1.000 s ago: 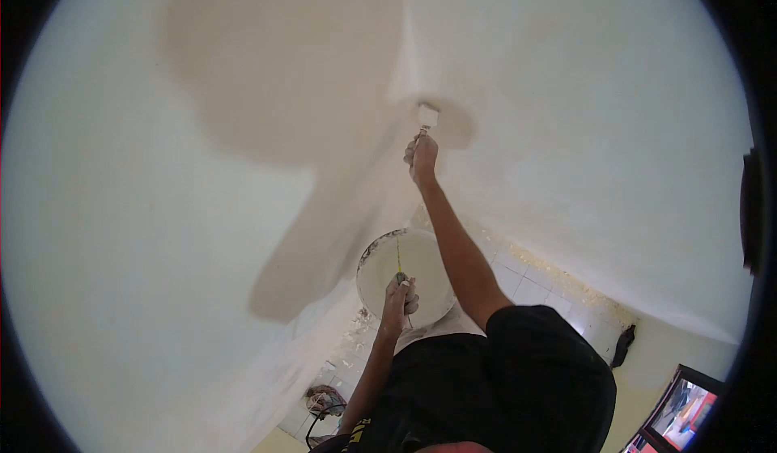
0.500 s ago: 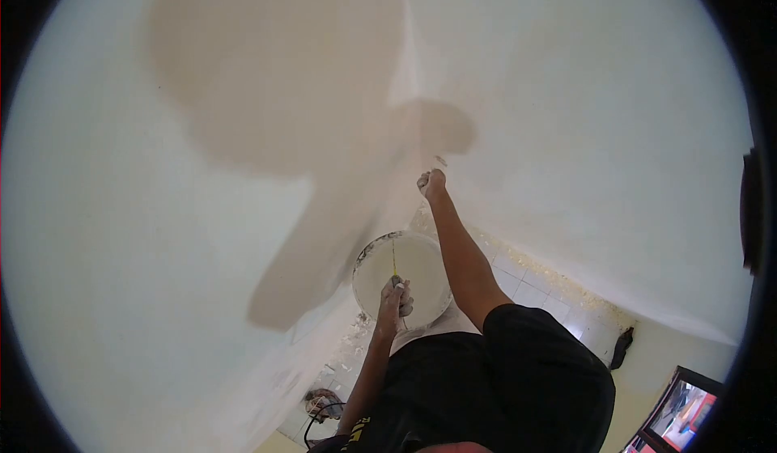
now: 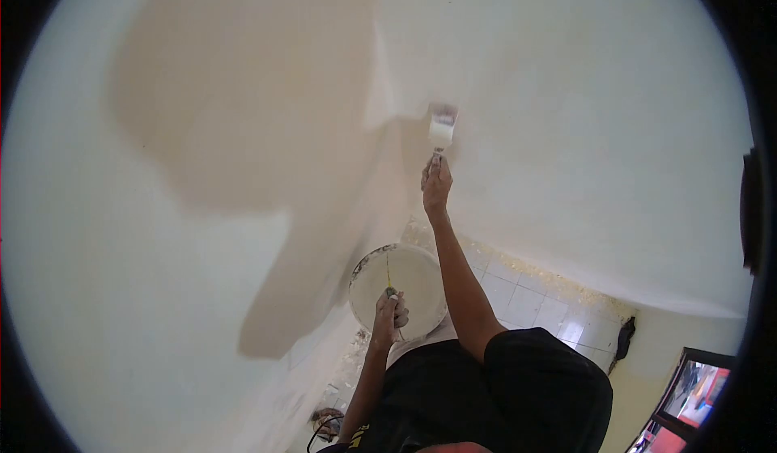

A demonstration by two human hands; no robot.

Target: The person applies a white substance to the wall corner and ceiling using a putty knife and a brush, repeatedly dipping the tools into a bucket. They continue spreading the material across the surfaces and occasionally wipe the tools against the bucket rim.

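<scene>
My right hand [image 3: 437, 179] is closed around the handle of a flat paintbrush [image 3: 442, 129]. The bristles point up and meet the pale right-hand wall [image 3: 566, 129], just right of the corner. Lower down, my left hand [image 3: 390, 317] grips the thin handle of a round bucket [image 3: 351, 287]. Pale, creamy paint [image 3: 417, 279] fills the bucket's inside, and dark smears mark its rim. Both hands have whitish paint on the fingers.
The left-hand wall [image 3: 202, 291] carries my large shadow. Tiled floor [image 3: 518, 299] below has pale splatter along the wall's foot. A dark object [image 3: 623, 340] stands at the lower right, near a dark-framed opening [image 3: 688, 388]. A cable [image 3: 320, 433] lies lower left.
My right hand has swung the brush upward, so its flat face and bristles now show against the right-hand wall. My left hand keeps hold of the bucket; the view has shifted slightly.
</scene>
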